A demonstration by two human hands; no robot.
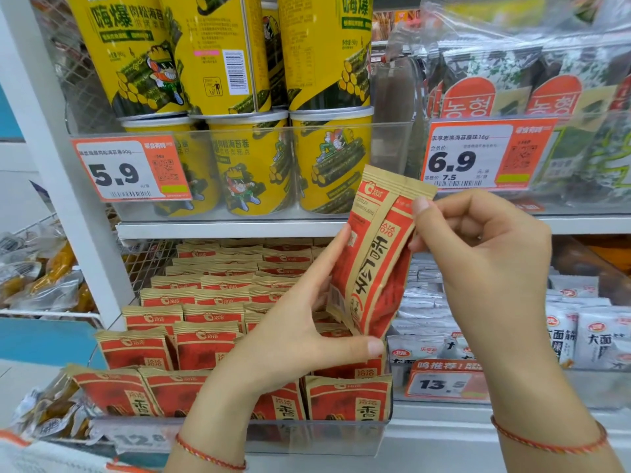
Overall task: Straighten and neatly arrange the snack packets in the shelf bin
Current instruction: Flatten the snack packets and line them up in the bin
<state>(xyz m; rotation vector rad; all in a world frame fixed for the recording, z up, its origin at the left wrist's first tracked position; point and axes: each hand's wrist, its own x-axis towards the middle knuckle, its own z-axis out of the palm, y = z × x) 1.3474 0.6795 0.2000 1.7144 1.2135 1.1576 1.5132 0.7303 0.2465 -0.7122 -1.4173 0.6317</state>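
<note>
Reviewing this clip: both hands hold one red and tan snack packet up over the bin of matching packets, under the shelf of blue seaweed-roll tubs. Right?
Nearly. The tubs are yellow, not blue, as the head view shows. The rest holds: the left hand and right hand hold one red and tan snack packet up over the bin of matching packets.

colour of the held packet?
Red and kraft tan, black characters: packet, head view.

One head-worn wide-angle view looks forward and slightly down, very near the shelves: the left hand [300, 322] and right hand [485, 264] fill the lower centre, shelf bin [239, 435] beneath them, yellow cans [252, 165] above
</note>
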